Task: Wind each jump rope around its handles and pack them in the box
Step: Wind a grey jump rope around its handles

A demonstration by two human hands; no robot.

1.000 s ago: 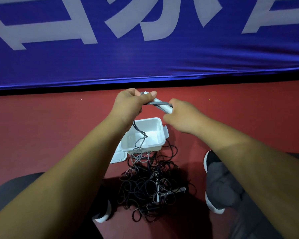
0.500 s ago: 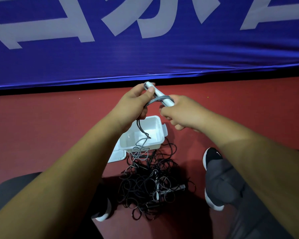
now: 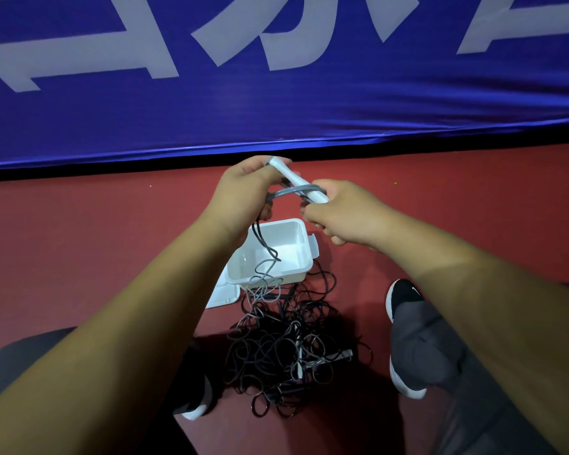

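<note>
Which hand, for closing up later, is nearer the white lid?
Left. The left hand hovers over the box edge beside the lid; the right hand hovers across the box.

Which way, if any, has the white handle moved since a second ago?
Yes. The white handle moved up, away from the white box: its tip now overlaps the dark strip below the blue banner; earlier it sat lower, over red floor.

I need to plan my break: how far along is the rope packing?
Nothing looks finished: the white box holds no wound rope, its lid lying beside it. In hand: the right hand grips a white handle while the left hand holds the grey cord, a few turns round the handle. To do: the rest of that cord and the tangled pile on the floor.
</note>
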